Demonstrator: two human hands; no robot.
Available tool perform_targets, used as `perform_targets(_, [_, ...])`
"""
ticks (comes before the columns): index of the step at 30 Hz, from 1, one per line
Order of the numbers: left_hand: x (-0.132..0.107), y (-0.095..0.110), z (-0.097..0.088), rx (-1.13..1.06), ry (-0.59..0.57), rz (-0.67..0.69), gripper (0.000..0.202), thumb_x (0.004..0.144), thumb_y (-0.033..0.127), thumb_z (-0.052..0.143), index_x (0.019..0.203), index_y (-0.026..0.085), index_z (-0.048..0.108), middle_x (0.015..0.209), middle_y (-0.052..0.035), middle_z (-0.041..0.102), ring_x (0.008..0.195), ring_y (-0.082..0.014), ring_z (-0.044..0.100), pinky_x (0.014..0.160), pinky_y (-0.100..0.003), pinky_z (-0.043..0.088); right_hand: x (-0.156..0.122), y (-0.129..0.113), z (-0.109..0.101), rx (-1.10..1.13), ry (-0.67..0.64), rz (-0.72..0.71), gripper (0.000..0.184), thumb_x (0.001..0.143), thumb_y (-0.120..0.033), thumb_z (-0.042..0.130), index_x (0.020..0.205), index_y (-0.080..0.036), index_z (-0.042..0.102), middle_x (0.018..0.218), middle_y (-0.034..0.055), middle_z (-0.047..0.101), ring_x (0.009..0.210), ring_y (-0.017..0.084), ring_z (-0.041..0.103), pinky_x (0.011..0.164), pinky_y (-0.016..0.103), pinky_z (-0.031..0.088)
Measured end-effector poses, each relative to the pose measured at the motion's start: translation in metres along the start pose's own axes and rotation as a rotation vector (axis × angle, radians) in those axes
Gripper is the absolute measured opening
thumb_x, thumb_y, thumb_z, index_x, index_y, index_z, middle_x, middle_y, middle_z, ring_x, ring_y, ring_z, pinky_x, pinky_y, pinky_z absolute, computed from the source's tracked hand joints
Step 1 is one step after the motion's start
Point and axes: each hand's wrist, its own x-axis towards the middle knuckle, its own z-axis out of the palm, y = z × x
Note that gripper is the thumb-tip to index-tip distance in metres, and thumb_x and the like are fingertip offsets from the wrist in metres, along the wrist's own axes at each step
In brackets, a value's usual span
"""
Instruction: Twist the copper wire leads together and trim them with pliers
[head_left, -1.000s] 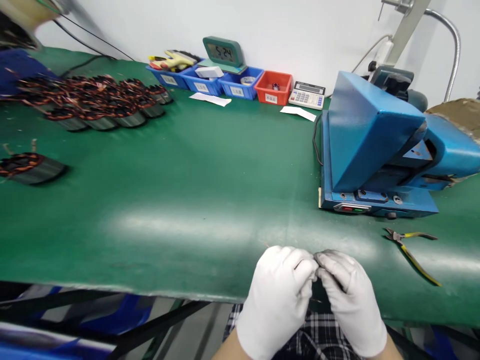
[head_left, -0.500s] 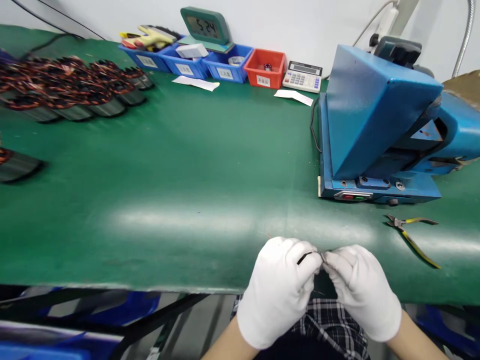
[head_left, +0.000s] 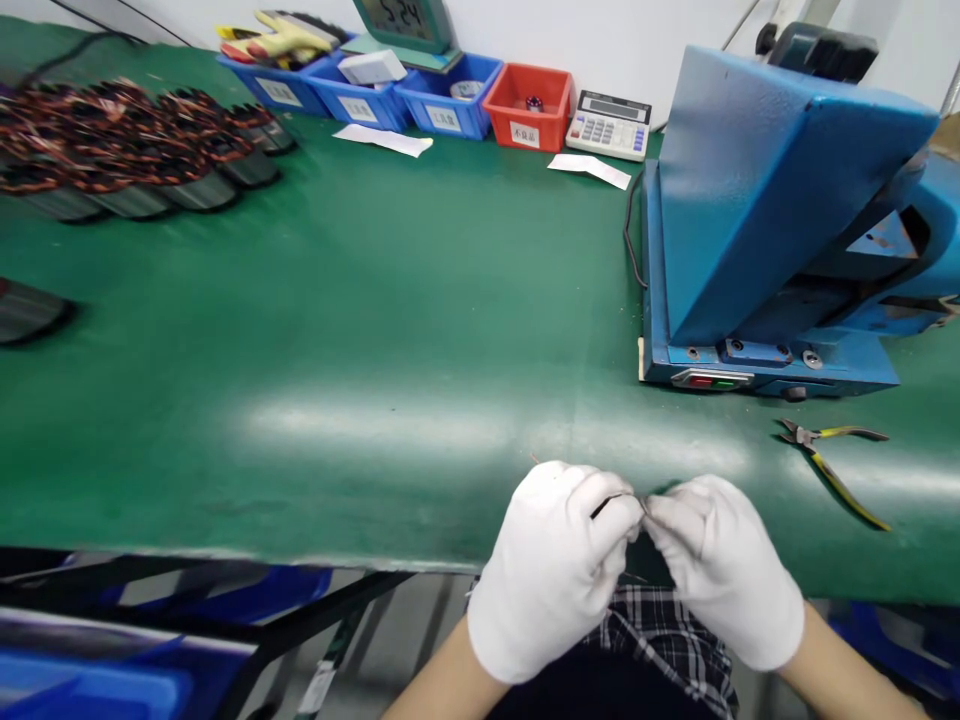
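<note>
My left hand (head_left: 559, 565), in a white glove, is closed in a pinch at the table's front edge. Opposite it, my right hand (head_left: 724, 570), gloved too, is pinched with its fingertips almost meeting the left ones. Something thin and dark shows between the fingertips, too small to name. A fine reddish strand (head_left: 534, 458) sticks out beyond the left knuckles. To the right of my hands lie diagonal cutters (head_left: 834, 480) with yellow handles, spread apart on the green table (head_left: 420, 300).
A blue machine (head_left: 765, 200) stands at the right. Wire-wound motor stators (head_left: 202, 185) crowd the far left, with a single stator (head_left: 30, 312) nearer. Along the wall are blue bins (head_left: 450, 110), a red bin (head_left: 525, 135), a calculator (head_left: 609, 128) and a clock (head_left: 405, 22).
The camera view has tilted slightly, so the table and bins sit higher in the picture. Both hands keep the same pinch, fingertips close together.
</note>
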Motion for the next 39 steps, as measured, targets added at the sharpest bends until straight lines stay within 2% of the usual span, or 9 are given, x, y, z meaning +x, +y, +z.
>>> perform_targets(3, [0.0,-0.001,0.001,0.033,-0.016,0.022,0.018,0.075,0.01,0.043,0.083,0.018,0.058,0.089,-0.0007,0.062,0.079,-0.0159,0.051,0.069,-0.033,0.035,0.006,-0.008,0.003,0.846,-0.236,0.615,0.029,0.075,-0.03,0.056,0.051,-0.018,0.045,0.042,-0.0049,0.037,0.038,0.008,0.031,0.041,0.02,0.029])
perform_targets(6, [0.002,-0.001,0.0,0.02,-0.005,0.025,0.02,0.078,0.011,0.042,0.085,0.018,0.059,0.09,-0.0014,0.063,0.08,-0.0159,0.052,0.07,-0.033,0.035,0.009,-0.008,-0.003,1.233,-0.419,0.808,0.023,0.068,-0.033,0.059,0.053,-0.018,0.048,0.039,-0.0075,0.033,0.033,0.006,0.025,0.037,0.019,0.024])
perform_targets(9, [0.003,0.0,0.0,-0.023,0.004,0.018,0.019,0.08,0.013,0.04,0.082,0.018,0.058,0.089,-0.0016,0.063,0.079,-0.0156,0.053,0.07,-0.033,0.034,0.003,-0.001,-0.007,0.675,-0.339,0.623,0.016,0.069,-0.032,0.062,0.064,-0.016,0.06,0.05,-0.0012,0.054,0.044,0.012,0.046,0.047,0.023,0.037])
perform_targets(13, [0.003,0.0,0.0,-0.021,0.017,0.018,0.019,0.081,0.013,0.039,0.082,0.018,0.058,0.088,-0.0014,0.064,0.077,-0.0151,0.053,0.069,-0.033,0.035,-0.008,0.001,0.002,0.007,0.161,0.117,0.017,0.081,-0.028,0.055,0.084,-0.018,0.068,0.077,0.0074,0.067,0.07,0.02,0.058,0.072,0.035,0.042])
perform_targets(19, [0.002,0.0,-0.001,0.006,0.008,0.029,0.019,0.08,0.013,0.041,0.085,0.018,0.058,0.091,-0.0018,0.064,0.081,-0.0164,0.054,0.07,-0.033,0.035,-0.003,-0.007,0.006,0.843,-0.283,0.656,0.031,0.081,-0.042,0.05,0.06,-0.019,0.049,0.04,-0.0058,0.036,0.034,0.01,0.034,0.04,0.024,0.033])
perform_targets(22, [0.002,0.001,-0.001,-0.017,0.012,0.025,0.019,0.08,0.013,0.041,0.083,0.019,0.059,0.09,-0.001,0.064,0.081,-0.015,0.054,0.071,-0.032,0.035,0.0,-0.001,-0.004,0.765,-0.381,0.638,0.03,0.079,-0.042,0.054,0.061,-0.018,0.053,0.043,-0.0037,0.044,0.037,0.011,0.04,0.041,0.024,0.035])
perform_targets(29, [0.003,0.0,-0.002,-0.081,0.017,0.005,0.02,0.082,0.013,0.038,0.079,0.018,0.057,0.087,-0.0001,0.064,0.077,-0.0144,0.052,0.069,-0.033,0.034,-0.003,0.009,0.0,-0.392,0.152,-0.431,0.022,0.088,-0.01,0.044,0.095,-0.014,0.065,0.084,0.0108,0.068,0.075,0.022,0.062,0.07,0.035,0.045])
perform_targets(34, [0.002,0.0,-0.001,-0.029,0.025,0.046,0.021,0.08,0.013,0.04,0.086,0.018,0.059,0.091,-0.0027,0.064,0.081,-0.0164,0.054,0.071,-0.033,0.037,-0.009,-0.004,0.017,0.281,0.033,0.157,0.028,0.085,-0.024,0.053,0.058,-0.016,0.056,0.048,0.0007,0.053,0.046,0.014,0.052,0.048,0.025,0.044])
perform_targets(39, [0.005,0.001,0.001,-0.013,0.014,0.024,0.021,0.08,0.011,0.04,0.079,0.018,0.06,0.087,-0.0018,0.064,0.079,-0.0145,0.055,0.07,-0.032,0.038,-0.029,0.008,0.01,0.677,0.309,0.314,0.023,0.059,-0.021,0.076,0.078,-0.019,0.062,0.077,0.0044,0.063,0.064,0.017,0.06,0.057,0.028,0.053])
